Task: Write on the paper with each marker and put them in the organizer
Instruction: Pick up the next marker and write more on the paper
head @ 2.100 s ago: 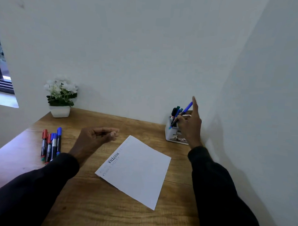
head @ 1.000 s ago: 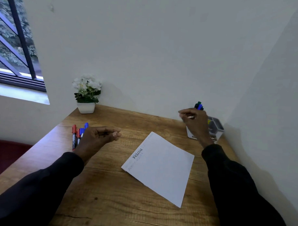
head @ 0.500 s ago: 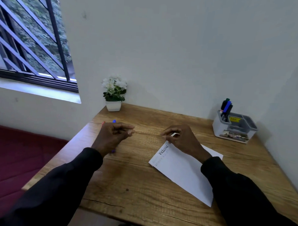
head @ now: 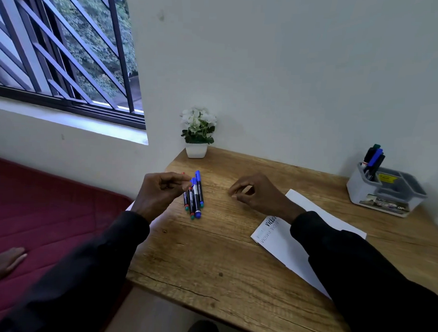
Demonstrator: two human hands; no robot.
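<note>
Loose markers (head: pixel 195 199) lie bunched on the worktop (head: pixel 210 252), left of the paper (head: pixel 282 245). Our left hand (head: pixel 160 192) hovers beside them, fingers curled tight, empty. Our right hand (head: pixel 261 196) is nearer the paper, fingers loose, empty.

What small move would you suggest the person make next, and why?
Probably the right hand should reach over and pick up one of the loose markers beside the left hand: it holds nothing, and they are not yet in the organizer.
</note>
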